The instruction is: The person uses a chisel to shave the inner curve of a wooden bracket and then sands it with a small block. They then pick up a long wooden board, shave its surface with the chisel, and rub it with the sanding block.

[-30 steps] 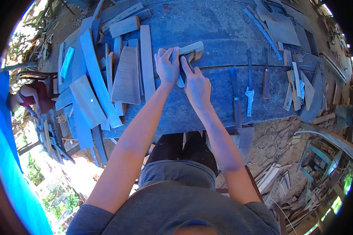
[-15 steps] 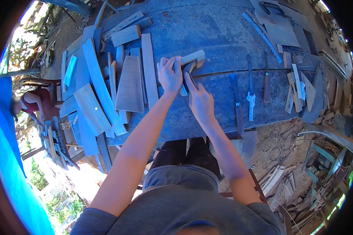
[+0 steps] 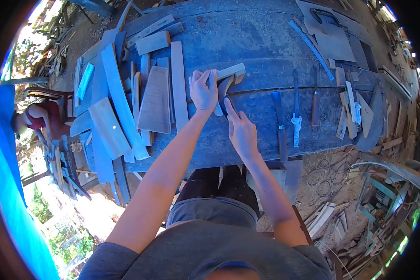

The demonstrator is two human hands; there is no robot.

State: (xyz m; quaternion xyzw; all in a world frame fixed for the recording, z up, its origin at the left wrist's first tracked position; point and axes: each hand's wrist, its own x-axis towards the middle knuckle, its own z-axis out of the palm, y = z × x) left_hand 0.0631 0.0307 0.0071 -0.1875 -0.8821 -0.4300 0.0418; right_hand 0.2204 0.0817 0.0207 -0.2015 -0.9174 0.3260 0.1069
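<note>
Fingers of the left hand (image 3: 203, 94) close around a block of pale wood (image 3: 231, 71) at twelve o'clock from the worker, its cut end jutting toward two, while fingers of the right hand (image 3: 242, 133), partly bent with the index outstretched, meet a dark curved piece (image 3: 225, 86) just below it; how firmly they grip cannot be told. From left to right, with the block as the dial's hub, a second person in red (image 3: 52, 115) bends between eight and nine o'clock, beyond the tabletop (image 3: 247, 37). Nearer on that bearing lie overlapping boards (image 3: 118, 88), a broad tapered board (image 3: 155, 100) and a slim plank (image 3: 178, 84). Between four and five o'clock lies a dark-bladed tool (image 3: 282, 140), handle toward the tabletop's near edge. At about four lie a tool with a white-wrapped handle (image 3: 296, 128) and a wood-handled tool (image 3: 315, 112). A black clamp (image 3: 329, 13) rests with a flat panel (image 3: 335, 44) near two, and wood offcuts (image 3: 349, 114) cluster between three and four.
</note>
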